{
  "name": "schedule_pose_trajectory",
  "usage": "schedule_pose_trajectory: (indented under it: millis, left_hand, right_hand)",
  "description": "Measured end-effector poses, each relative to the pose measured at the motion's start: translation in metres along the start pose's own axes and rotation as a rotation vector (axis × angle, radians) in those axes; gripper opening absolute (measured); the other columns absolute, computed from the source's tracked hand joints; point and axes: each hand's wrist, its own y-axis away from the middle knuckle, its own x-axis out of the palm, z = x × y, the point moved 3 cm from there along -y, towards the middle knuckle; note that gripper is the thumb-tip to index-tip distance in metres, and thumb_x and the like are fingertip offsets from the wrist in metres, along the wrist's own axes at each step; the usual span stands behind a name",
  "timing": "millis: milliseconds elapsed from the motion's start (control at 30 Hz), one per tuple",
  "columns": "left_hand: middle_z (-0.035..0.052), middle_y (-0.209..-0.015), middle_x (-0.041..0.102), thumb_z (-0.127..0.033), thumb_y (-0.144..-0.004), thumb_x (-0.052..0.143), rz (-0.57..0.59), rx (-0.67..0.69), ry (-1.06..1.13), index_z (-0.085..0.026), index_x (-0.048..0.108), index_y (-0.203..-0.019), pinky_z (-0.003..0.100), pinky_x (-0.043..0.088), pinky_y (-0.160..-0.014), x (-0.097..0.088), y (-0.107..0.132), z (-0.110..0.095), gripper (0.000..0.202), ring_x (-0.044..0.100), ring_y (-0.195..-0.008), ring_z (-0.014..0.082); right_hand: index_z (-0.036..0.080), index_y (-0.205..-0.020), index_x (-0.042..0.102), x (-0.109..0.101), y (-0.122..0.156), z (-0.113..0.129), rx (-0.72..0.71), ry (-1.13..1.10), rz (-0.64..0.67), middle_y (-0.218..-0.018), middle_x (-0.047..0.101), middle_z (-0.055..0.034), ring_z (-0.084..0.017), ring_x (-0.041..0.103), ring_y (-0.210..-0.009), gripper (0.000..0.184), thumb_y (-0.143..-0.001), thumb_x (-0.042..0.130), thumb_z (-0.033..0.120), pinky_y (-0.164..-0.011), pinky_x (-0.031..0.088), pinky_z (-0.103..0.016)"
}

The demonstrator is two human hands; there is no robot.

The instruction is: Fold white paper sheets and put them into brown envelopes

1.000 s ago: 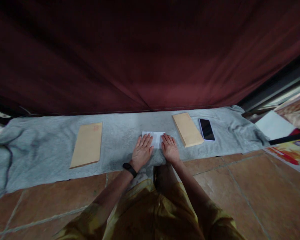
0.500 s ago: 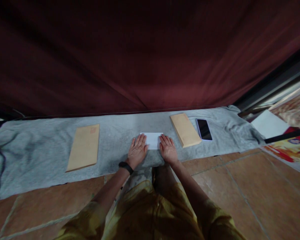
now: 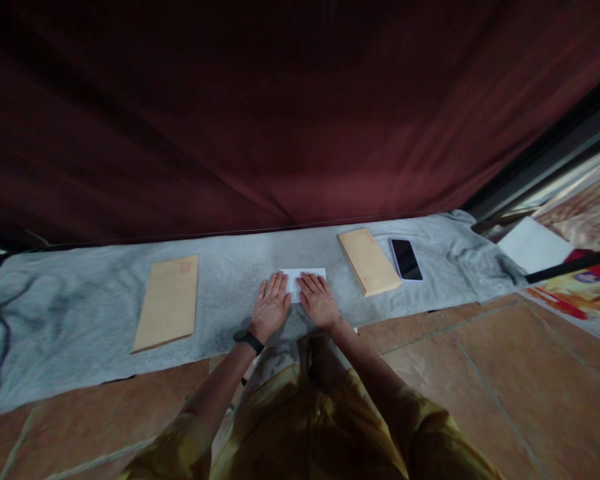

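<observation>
A small white sheet of paper, perhaps folded, lies flat on the grey cloth in front of me. My left hand rests palm down at its left edge, fingers stretched out. Over the right part of the paper lies my right hand, also flat with fingers extended, hiding some of it. The two thumbs are close together. A brown envelope lies to the left of my hands, and a stack of brown envelopes to the right.
Beside the right-hand envelopes lies a phone with a dark screen. A dark red curtain hangs behind the cloth. Terracotta floor tiles run along the front. At far right are a white sheet and a colourful printed box.
My right hand has slid left across the paper, from its right edge towards my left hand. My left hand stays at the left edge. The view has shifted slightly.
</observation>
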Motion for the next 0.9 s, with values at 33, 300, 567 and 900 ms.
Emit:
schedule_pose_trajectory:
  millis: [33, 300, 567, 900]
  left_hand:
    - [0.0139, -0.159, 0.039, -0.032, -0.101, 0.031, 0.0, -0.001, -0.003, -0.01, 0.036, -0.154, 0.05, 0.024, -0.124, 0.0, 0.0, 0.0, 0.058, 0.029, -0.151, 0.0254]
    - [0.0123, -0.159, 0.04, -0.033, -0.102, 0.03, -0.011, -0.003, -0.003, -0.011, 0.036, -0.154, 0.049, 0.022, -0.125, -0.003, 0.001, -0.001, 0.057, 0.031, -0.151, 0.0252]
    - [0.013, -0.158, 0.041, -0.034, -0.101, 0.031, -0.017, 0.005, 0.009, -0.012, 0.039, -0.153, 0.05, 0.024, -0.124, -0.002, 0.001, 0.001, 0.057, 0.032, -0.15, 0.0255]
    - [0.015, -0.156, 0.044, -0.032, -0.102, 0.031, -0.038, 0.009, 0.052, -0.01, 0.044, -0.149, 0.048, 0.028, -0.123, -0.002, 0.003, 0.007, 0.054, 0.037, -0.148, 0.0254]
  right_hand:
    - [0.02, -0.147, 0.051, 0.001, -0.001, -0.001, 0.004, 0.007, 0.001, -0.156, 0.045, -0.0088, -0.026, 0.037, -0.146, 0.046, -0.104, 0.04, 0.03, -0.122, 0.025, -0.049]
    - [0.018, -0.147, 0.05, -0.01, 0.003, -0.042, 0.115, 0.065, -0.022, -0.155, 0.047, -0.0104, -0.026, 0.038, -0.145, 0.045, -0.105, 0.038, 0.028, -0.12, 0.026, -0.047]
    - [0.018, -0.139, 0.058, -0.031, -0.027, -0.051, 0.22, 0.089, 0.061, -0.14, 0.059, -0.0132, -0.026, 0.053, -0.127, 0.042, -0.097, 0.048, 0.022, -0.111, 0.036, -0.041]
    - [0.02, -0.096, 0.078, -0.039, -0.055, -0.064, 0.382, -0.12, 0.096, -0.107, 0.074, -0.0111, -0.026, 0.063, -0.111, 0.025, -0.08, 0.06, 0.013, -0.099, 0.046, -0.036]
